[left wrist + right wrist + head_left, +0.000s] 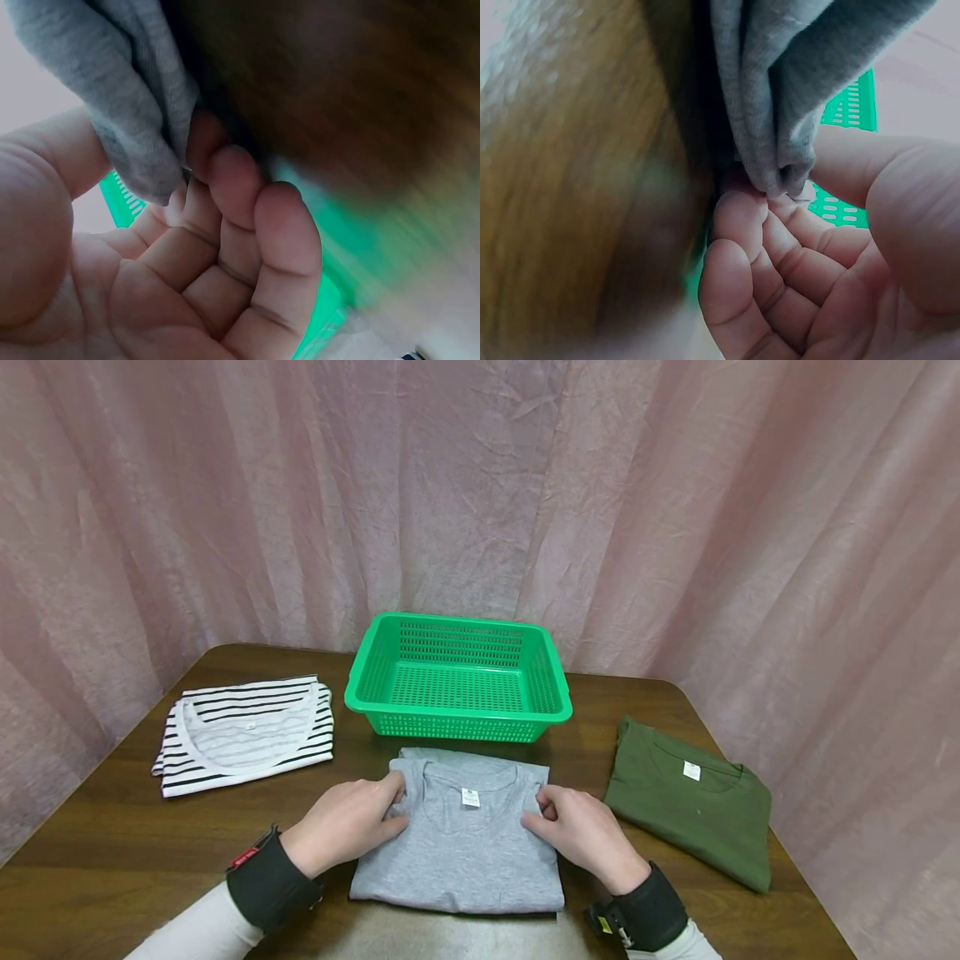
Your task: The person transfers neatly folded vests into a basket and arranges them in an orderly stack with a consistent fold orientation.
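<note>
A folded grey T-shirt (457, 864) with a white neck label lies at the front middle of the table in the head view. My left hand (352, 822) pinches its left side edge between thumb and curled fingers. On the opposite edge, my right hand (585, 831) does the same at about equal height. Up close in the left wrist view, layered grey cloth (124, 82) sits between thumb and fingers. Folded layers of grey cloth (757, 90) are likewise held in the right wrist view. The fingertips beneath the cloth are partly hidden.
Behind the grey shirt stands a green plastic basket (457, 727) with nothing in it. A folded black-and-white striped shirt (247, 768) lies at the left, a folded dark green T-shirt (693, 810) at the right. Pink curtains (480, 485) hang behind the wooden table (90, 868).
</note>
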Demonstrator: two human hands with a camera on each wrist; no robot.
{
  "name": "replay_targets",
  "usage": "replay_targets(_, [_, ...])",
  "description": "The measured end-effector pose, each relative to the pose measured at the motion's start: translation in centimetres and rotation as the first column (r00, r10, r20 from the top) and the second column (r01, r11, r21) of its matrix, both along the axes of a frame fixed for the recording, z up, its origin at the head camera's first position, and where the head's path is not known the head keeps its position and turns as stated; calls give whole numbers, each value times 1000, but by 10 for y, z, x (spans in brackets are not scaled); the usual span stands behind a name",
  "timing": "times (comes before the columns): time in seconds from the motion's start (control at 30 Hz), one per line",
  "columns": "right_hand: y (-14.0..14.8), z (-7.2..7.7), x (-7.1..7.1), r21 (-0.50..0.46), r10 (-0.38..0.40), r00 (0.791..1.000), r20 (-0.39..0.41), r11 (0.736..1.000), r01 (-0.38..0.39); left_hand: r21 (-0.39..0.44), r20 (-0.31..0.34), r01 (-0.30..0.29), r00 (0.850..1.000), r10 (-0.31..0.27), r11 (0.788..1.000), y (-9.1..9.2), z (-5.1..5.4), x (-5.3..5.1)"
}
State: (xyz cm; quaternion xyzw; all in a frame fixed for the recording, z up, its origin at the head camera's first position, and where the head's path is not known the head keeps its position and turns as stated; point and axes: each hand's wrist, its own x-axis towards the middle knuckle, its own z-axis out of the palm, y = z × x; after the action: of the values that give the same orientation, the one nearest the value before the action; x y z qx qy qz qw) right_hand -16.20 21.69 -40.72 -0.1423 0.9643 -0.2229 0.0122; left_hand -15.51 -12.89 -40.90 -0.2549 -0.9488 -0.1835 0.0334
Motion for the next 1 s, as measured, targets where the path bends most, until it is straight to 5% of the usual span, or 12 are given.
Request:
replay_targets(0.43, [3,0,-2,14,42,999,17,999,-42,36,-24,23,999,-22,999,-1,-1,-3])
replay_targets(1.0, [0,2,4,25,15,999,31,1000,-16,25,18,12,1000,-12,1000,2,0,1])
